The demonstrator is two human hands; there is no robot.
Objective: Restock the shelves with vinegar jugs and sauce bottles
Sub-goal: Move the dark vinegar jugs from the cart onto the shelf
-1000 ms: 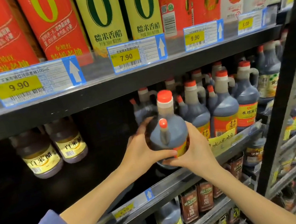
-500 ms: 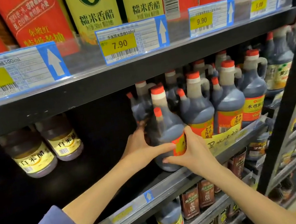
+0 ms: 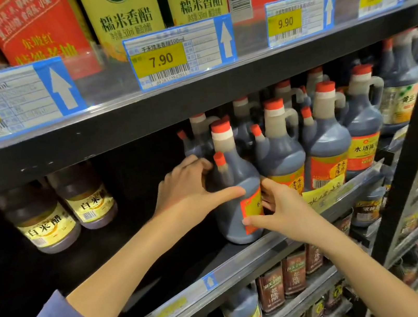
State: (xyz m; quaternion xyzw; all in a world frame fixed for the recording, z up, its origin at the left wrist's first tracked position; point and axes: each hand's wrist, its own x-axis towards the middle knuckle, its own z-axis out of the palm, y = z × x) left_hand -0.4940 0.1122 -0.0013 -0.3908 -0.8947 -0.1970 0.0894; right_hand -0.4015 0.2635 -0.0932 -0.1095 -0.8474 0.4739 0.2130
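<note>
1 jug [image 3: 231,228], dk vinegar, on shelf [image 3: 125,256]

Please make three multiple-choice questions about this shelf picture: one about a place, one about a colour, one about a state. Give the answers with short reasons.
1. Where is the held jug?
A. on the top shelf
B. at the left end of the jug row
C. on the floor

2. What colour is its cap?
A. green
B. blue
C. red

3. What does the left hand do?
A. grips the jug
B. hangs free
C. holds a price tag

Answers:
1 B, the front-row jugs all stand to its right.
2 C, the cap is red above a white band.
3 A, its fingers and thumb wrap the jug's shoulder.
</note>
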